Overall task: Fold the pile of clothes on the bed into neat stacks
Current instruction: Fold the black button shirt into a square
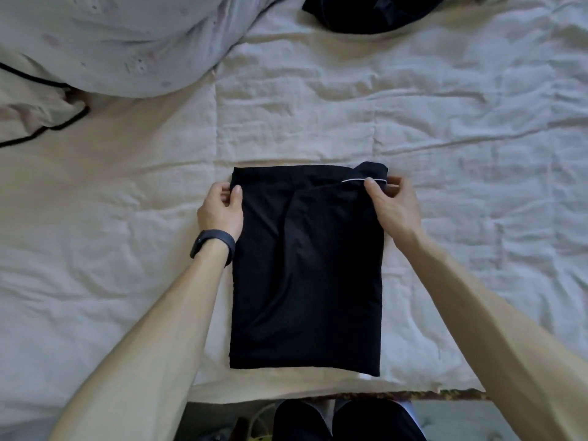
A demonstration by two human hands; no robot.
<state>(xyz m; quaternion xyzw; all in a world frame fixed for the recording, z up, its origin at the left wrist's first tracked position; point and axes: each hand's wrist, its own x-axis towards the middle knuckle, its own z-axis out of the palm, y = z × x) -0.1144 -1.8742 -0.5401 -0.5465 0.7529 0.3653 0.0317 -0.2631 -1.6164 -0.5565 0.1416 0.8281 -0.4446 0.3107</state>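
Observation:
A black garment (305,275) lies folded into a long rectangle on the bed, its near end close to the front edge. My left hand (221,208) pinches its far left corner, thumb on top of the cloth. My right hand (393,203) pinches the far right corner, where a thin white trim and a small black flap stick out. A dark heap of other clothes (366,12) sits at the far edge of the view.
The bed is covered by a wrinkled white sheet (445,122). A pale pillow or duvet (111,43) bulges at the far left, with a cream cloth edged in black (38,113) beside it. The bed's front edge (318,394) runs just before my legs.

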